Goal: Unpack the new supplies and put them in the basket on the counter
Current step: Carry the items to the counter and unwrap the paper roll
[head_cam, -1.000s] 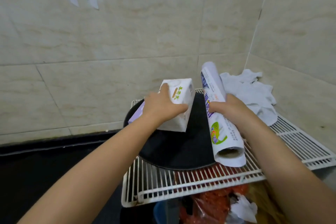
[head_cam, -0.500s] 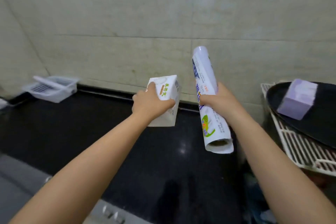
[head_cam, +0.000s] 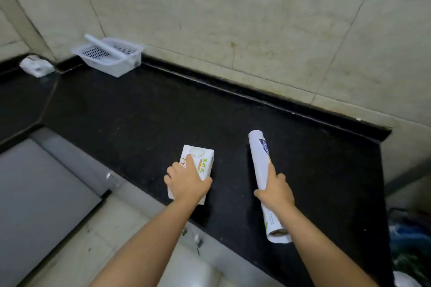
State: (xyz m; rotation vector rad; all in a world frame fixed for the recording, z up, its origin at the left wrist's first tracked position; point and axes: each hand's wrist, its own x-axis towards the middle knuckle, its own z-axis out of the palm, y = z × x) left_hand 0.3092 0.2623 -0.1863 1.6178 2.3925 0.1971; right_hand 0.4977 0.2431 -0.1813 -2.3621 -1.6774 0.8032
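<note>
The left hand is closed over a white box with green and orange print, fingers spread across its top, low over the black counter. The right hand is wrapped around a white roll in printed wrap — its far end points up and away, its open near end sticks out below the wrist. Whether box or roll touches the counter cannot be told.

The clear basket sits well apart, at the far left against the tiled wall, with a pale stick-like thing lying slantwise across its rim. Just left of it, in the corner, lies a small white packet. The stretch of counter between hands and basket is bare — nothing stands in the way. A grey surface lies below the counter's near edge at left.
</note>
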